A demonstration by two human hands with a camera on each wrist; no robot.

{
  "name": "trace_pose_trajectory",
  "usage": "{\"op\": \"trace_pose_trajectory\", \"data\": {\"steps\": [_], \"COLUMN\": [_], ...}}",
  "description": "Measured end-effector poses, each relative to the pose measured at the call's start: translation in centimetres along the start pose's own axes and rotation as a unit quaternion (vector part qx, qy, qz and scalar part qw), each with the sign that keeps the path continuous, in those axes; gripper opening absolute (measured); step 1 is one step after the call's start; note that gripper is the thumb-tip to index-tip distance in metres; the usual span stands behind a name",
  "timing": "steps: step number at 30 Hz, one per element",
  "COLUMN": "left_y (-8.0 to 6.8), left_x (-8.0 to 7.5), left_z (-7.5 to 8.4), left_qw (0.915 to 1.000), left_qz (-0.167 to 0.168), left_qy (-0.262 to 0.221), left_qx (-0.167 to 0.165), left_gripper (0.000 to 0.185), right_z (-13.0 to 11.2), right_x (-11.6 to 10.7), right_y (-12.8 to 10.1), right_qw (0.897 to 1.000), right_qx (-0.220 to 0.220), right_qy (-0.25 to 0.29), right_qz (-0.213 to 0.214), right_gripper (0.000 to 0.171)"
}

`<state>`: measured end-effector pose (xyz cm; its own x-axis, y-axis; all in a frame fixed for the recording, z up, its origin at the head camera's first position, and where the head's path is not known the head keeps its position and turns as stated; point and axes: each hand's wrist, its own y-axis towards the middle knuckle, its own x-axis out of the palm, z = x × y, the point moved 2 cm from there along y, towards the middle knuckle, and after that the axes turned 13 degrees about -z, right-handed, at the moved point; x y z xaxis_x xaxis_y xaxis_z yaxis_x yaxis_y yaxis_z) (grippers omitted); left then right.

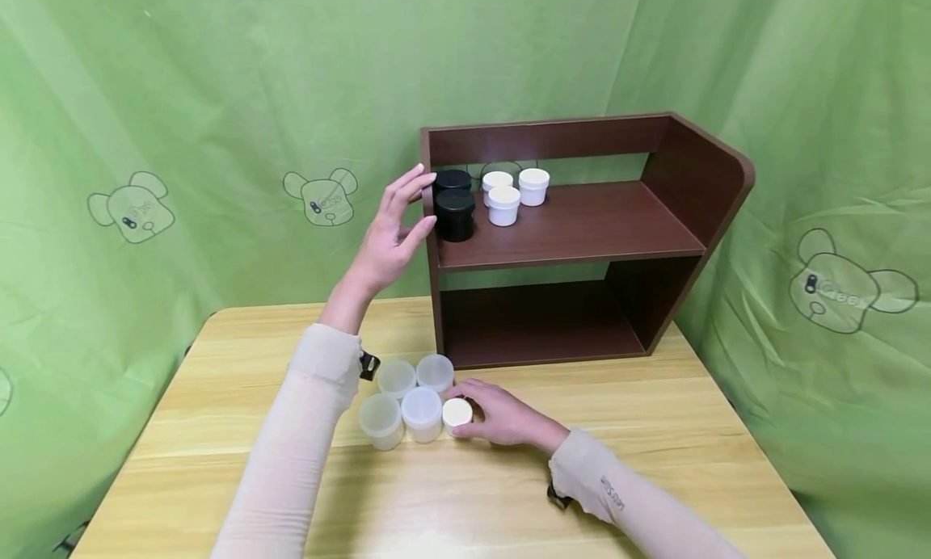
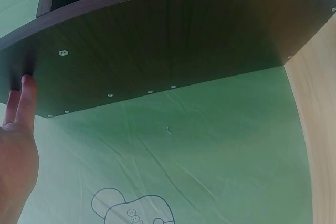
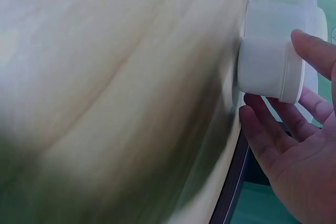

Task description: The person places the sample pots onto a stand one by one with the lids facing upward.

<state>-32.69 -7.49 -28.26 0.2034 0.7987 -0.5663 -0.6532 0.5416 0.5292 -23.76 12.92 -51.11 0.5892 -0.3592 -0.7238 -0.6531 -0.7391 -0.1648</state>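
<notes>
My left hand [image 1: 423, 197] is raised at the left side panel of the dark brown shelf [image 1: 582, 228], fingers straight and spread, holding nothing. In the left wrist view its fingertips [image 2: 25, 85] touch the panel's edge [image 2: 157, 40]. Just inside that panel stand two black jars [image 1: 455, 214] on the upper board. Down on the table, my right hand [image 1: 474, 413] curls around a small white jar [image 1: 457, 413]. In the right wrist view the thumb and fingers [image 3: 262, 129] wrap that white jar [image 3: 265, 64].
Several translucent lidded jars [image 1: 407, 397] cluster left of the white jar on the wooden table [image 1: 655, 462]. Three white jars [image 1: 504, 205] stand on the shelf's upper board beside the black ones. The shelf's lower compartment [image 1: 538, 325] holds nothing. Green cloth hangs all around.
</notes>
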Motion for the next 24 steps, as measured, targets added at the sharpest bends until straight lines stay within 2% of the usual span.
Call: {"op": "trace_pose_trajectory", "data": {"steps": [11, 24], "left_y": [-0.1, -0.1], "left_x": [0.0, -0.1], "left_z": [0.3, 0.3], "left_qw": [1.0000, 1.0000], "left_qz": [-0.002, 0.000], "left_qy": [0.004, 0.008], "left_qx": [0.001, 0.001], "left_gripper": [0.050, 0.050], "right_z": [-0.7, -1.5], "right_x": [-1.5, -3.2], "right_y": [-0.7, -1.0], "right_qw": [1.000, 0.998], "right_qx": [-0.007, -0.006], "right_qy": [-0.004, 0.035], "right_qz": [0.021, 0.060], "right_gripper": [0.046, 0.045]}}
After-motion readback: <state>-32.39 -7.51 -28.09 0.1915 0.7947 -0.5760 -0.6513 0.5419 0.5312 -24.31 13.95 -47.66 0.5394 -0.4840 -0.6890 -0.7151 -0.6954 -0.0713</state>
